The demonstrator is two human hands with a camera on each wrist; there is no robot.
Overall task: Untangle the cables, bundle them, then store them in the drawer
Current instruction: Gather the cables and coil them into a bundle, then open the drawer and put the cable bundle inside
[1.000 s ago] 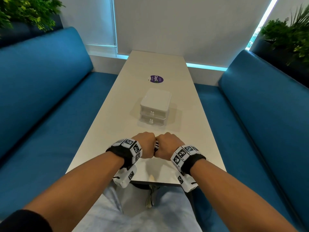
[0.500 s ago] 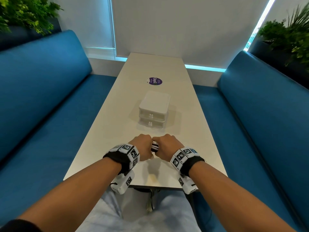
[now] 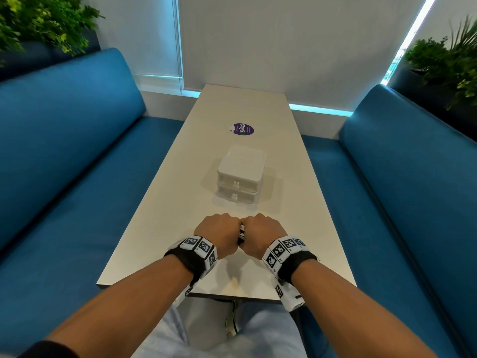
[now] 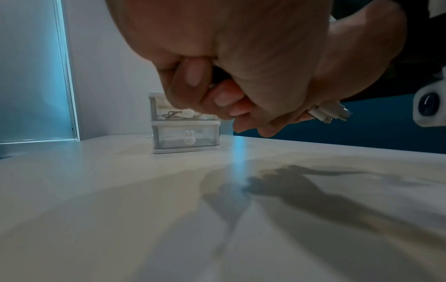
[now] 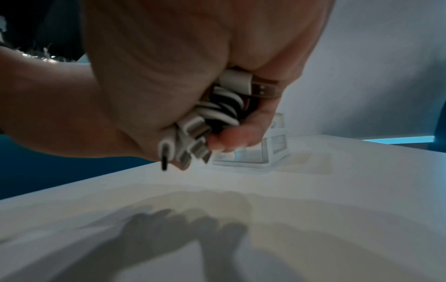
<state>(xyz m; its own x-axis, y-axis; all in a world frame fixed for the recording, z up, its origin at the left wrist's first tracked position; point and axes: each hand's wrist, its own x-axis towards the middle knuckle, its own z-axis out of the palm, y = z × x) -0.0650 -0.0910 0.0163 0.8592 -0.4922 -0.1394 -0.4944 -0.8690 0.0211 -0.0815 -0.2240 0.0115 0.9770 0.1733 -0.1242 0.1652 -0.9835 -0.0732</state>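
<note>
A bundle of black and white cables (image 3: 241, 233) is squeezed between my two fists over the near end of the white table (image 3: 291, 192). My left hand (image 3: 219, 235) and right hand (image 3: 262, 235) press knuckle to knuckle, fingers curled round the cables. In the right wrist view the coiled cables (image 5: 217, 112) and several white plugs (image 5: 190, 141) stick out below my fingers. The left wrist view shows white plug ends (image 4: 328, 113) past my curled left fingers (image 4: 193, 76). A small white two-drawer box (image 3: 241, 174) stands beyond the hands, both drawers closed; some cable lies in its upper drawer (image 4: 178, 114).
A round purple sticker (image 3: 243, 129) lies on the table beyond the box. Blue bench seats (image 3: 77, 164) run along both long sides. The table's near edge (image 3: 227, 293) is just below my wrists, with my lap under it. Potted plants (image 3: 449, 60) sit behind the backrests.
My fists drew slightly apart half a second ago, showing more of the cable bundle, and have now closed together again. They stay over the same spot.
</note>
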